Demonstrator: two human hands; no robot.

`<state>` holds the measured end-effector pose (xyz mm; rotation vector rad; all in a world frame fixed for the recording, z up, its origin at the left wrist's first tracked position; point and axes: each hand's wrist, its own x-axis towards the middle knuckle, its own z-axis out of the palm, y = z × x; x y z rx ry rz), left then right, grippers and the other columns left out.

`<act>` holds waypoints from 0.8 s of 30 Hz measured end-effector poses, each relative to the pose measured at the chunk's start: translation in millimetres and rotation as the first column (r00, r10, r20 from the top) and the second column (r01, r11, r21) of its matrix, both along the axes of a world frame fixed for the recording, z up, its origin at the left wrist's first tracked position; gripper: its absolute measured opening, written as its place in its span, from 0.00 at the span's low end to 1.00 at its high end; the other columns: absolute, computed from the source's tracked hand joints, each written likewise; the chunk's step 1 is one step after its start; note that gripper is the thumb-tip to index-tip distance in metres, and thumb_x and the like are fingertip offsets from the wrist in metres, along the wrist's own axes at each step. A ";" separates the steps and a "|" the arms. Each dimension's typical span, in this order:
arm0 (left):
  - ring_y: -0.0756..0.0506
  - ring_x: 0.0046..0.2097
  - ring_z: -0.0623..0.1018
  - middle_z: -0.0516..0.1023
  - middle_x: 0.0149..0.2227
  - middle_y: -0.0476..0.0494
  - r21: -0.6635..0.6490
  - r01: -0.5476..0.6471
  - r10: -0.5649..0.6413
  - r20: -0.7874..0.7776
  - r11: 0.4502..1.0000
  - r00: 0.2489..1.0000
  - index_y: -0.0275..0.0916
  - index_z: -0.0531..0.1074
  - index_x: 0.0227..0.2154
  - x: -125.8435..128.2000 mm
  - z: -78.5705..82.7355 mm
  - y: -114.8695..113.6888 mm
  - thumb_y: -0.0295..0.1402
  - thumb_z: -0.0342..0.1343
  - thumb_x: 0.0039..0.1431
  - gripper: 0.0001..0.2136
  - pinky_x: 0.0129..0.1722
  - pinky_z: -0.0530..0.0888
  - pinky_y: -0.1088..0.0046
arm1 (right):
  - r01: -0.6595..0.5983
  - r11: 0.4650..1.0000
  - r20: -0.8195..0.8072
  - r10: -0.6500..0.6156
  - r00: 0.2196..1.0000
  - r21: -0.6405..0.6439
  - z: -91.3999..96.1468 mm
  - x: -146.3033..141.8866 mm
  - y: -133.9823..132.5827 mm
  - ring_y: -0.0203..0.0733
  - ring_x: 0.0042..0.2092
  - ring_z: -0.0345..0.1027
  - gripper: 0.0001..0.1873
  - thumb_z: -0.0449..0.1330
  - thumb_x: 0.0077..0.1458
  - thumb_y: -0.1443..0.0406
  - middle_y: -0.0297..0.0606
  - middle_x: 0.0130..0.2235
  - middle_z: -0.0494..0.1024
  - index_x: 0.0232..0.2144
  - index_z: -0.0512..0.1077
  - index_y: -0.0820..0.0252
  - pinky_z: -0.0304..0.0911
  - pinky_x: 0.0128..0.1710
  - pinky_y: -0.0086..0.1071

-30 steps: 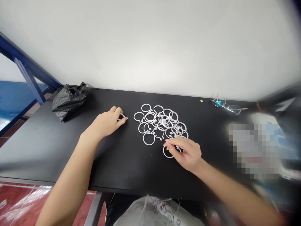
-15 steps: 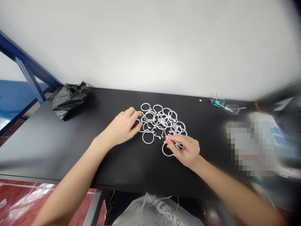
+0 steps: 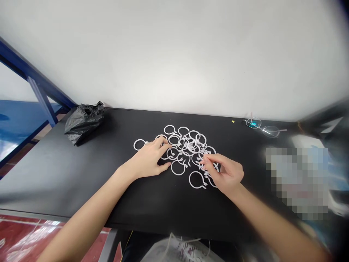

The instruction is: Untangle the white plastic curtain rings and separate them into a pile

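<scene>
Thin white plastic rings, each with a small clasp at its gap, lie in a loose overlapping pile on the black table. My left hand rests over the left side of the pile, fingers apart, fingertips touching the rings there. One ring lies just left of that hand, partly covered by it. At the pile's right side, my right hand has thumb and index finger pinched together on a white ring, mostly hidden by the fingers and the rings around it. A separate ring lies nearer me, with its clasp undone.
A crumpled black plastic bag sits at the back left. Eyeglasses lie near the wall at the back right, and a small yellow bit is beside them. Blurred items stand at the far right. A translucent printed bag is on my lap.
My right hand has moved right and slightly back into the pile, uncovering the near ring. My left hand has shifted a little nearer; a ring now shows at its left.
</scene>
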<state>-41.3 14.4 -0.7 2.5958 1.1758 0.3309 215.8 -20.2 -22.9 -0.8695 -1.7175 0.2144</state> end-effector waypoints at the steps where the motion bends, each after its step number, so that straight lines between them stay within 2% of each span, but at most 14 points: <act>1: 0.41 0.45 0.74 0.68 0.50 0.36 -0.003 0.000 0.000 0.004 1.000 1.000 0.36 0.67 0.52 0.3 -0.6 -0.1 0.35 0.56 0.60 0.18 0.42 0.76 0.61 | 0.010 1.000 -0.007 -0.010 1.000 -0.003 -0.2 0.5 0.6 0.37 0.23 0.75 0.12 0.62 0.53 0.74 0.33 0.27 0.83 0.38 0.78 0.55 0.73 0.24 0.30; 8: 0.44 0.42 0.76 0.71 0.46 0.40 -0.029 -0.010 0.011 0.037 1.000 0.999 0.38 0.69 0.48 -3.8 -5.6 3.5 0.36 0.54 0.63 0.13 0.40 0.76 0.66 | 0.030 1.000 -0.033 -0.030 0.999 -0.007 -1.5 2.2 3.0 0.37 0.22 0.74 0.12 0.62 0.53 0.74 0.32 0.25 0.81 0.38 0.78 0.55 0.72 0.23 0.30; 14: 0.44 0.41 0.76 0.72 0.44 0.42 -0.066 -0.018 0.028 0.153 0.998 0.988 0.39 0.71 0.46 -2.5 -4.9 5.7 0.44 0.58 0.60 0.17 0.40 0.76 0.66 | 0.030 0.999 -0.024 -0.030 0.999 0.019 -0.9 0.7 2.4 0.36 0.23 0.74 0.14 0.62 0.53 0.75 0.31 0.26 0.81 0.39 0.78 0.55 0.71 0.23 0.29; 17: 0.44 0.44 0.75 0.73 0.45 0.41 -0.078 0.007 0.016 0.294 0.997 0.956 0.40 0.72 0.47 0.6 -2.6 4.3 0.43 0.60 0.59 0.17 0.44 0.76 0.65 | -0.055 0.998 0.033 0.054 0.998 0.027 3.1 -2.8 0.7 0.35 0.25 0.75 0.17 0.62 0.54 0.76 0.32 0.27 0.81 0.44 0.76 0.55 0.73 0.26 0.28; 21: 0.47 0.39 0.75 0.72 0.43 0.41 -0.063 0.056 -0.023 0.448 0.996 0.894 0.39 0.73 0.48 8.9 -5.7 -2.1 0.43 0.60 0.59 0.18 0.33 0.77 0.73 | -0.234 0.968 0.117 0.243 0.963 -0.087 5.6 -9.6 -3.5 0.37 0.32 0.76 0.23 0.60 0.58 0.72 0.40 0.40 0.82 0.56 0.69 0.56 0.76 0.32 0.32; 24: 0.48 0.36 0.75 0.73 0.42 0.39 0.056 0.093 -0.109 0.498 0.994 0.860 0.37 0.72 0.48 17.5 -11.6 -8.6 0.43 0.59 0.60 0.18 0.29 0.76 0.75 | -0.282 0.951 0.095 0.295 0.951 -0.129 3.2 -13.0 -5.6 0.37 0.33 0.76 0.24 0.60 0.59 0.70 0.42 0.43 0.81 0.58 0.67 0.55 0.77 0.30 0.31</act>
